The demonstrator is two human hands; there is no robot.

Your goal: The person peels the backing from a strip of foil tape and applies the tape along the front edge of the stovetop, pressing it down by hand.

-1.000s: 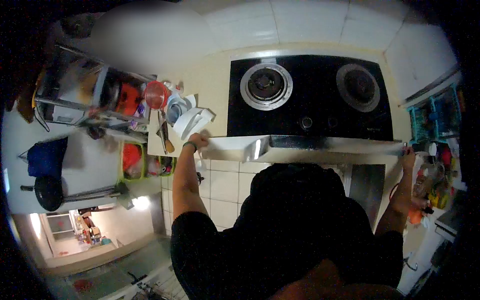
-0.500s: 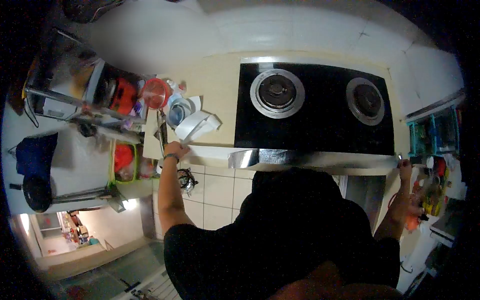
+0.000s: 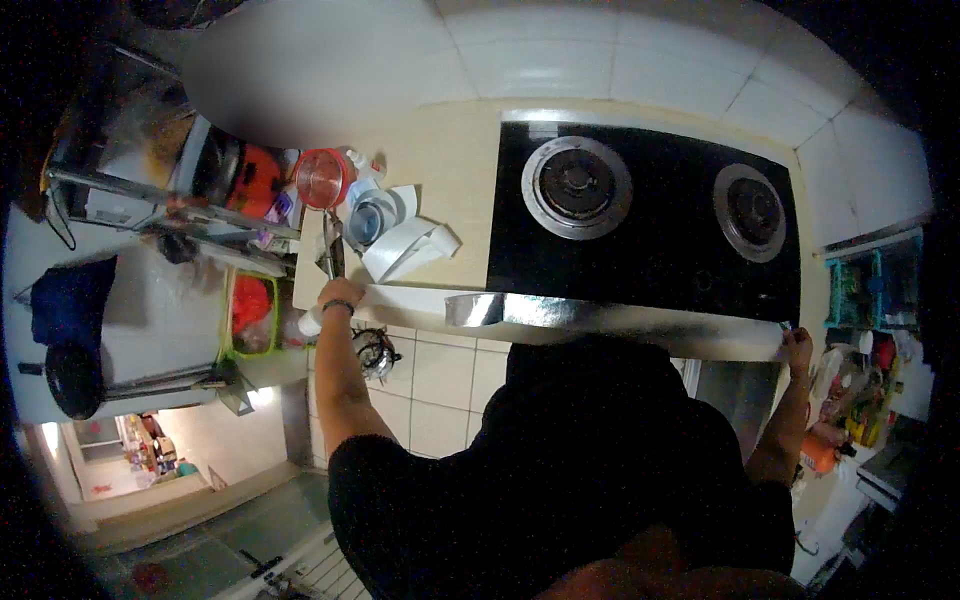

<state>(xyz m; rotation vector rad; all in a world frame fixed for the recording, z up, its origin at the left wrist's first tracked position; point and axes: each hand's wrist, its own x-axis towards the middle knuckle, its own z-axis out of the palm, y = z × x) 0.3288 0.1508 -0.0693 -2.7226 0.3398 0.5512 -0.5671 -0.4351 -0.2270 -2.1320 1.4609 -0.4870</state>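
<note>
A long silver adhesive-looking strip (image 3: 600, 318) stretches along the front edge of the counter, below the cooktop. Its left part is white and its middle shiny, with a fold or step near the centre. My left hand (image 3: 340, 292) is closed at the white left end, close to the counter's left corner. At the far right, my right hand (image 3: 797, 348) pinches the other end. Curled white strips (image 3: 412, 248) lie on the counter beside a grey-blue roll (image 3: 372, 220). A dark, narrow tool (image 3: 329, 245) lies just beyond my left hand, its kind unclear.
A black two-burner cooktop (image 3: 650, 215) is set in the beige counter (image 3: 455, 190). A red round container (image 3: 322, 178) stands at the back left, beside a cluttered rack. A green-rimmed basket (image 3: 250, 315) hangs at left; bottles and a teal rack (image 3: 872, 285) fill the right.
My right hand has shifted slightly left and down in view, and my left hand slightly left. The camera view has moved a little. Both hands stay at the strip's ends.
</note>
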